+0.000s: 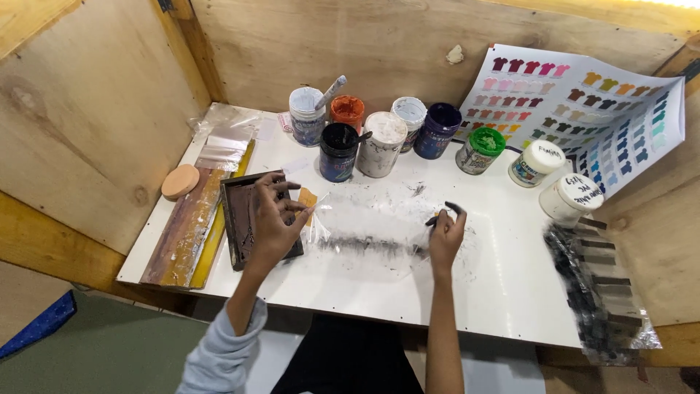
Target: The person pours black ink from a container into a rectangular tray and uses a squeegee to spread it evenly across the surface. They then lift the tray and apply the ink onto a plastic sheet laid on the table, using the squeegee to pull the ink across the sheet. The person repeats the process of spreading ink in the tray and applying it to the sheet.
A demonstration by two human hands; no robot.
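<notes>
The left hand, fingers spread, presses a small dark rectangular frame and pinches the left edge of a clear, ink-smeared plastic sheet on the white table. The ink-stained right hand pinches its right edge. Behind stand round ink jars; at right leans a glossy colour chart.

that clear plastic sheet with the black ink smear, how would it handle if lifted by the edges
The clear plastic sheet looks thin and wrinkled, so it would probably sag floppily. It seems very light. Its wet-looking black smear could likely smudge the left hand or right hand pinching its edges.
</notes>
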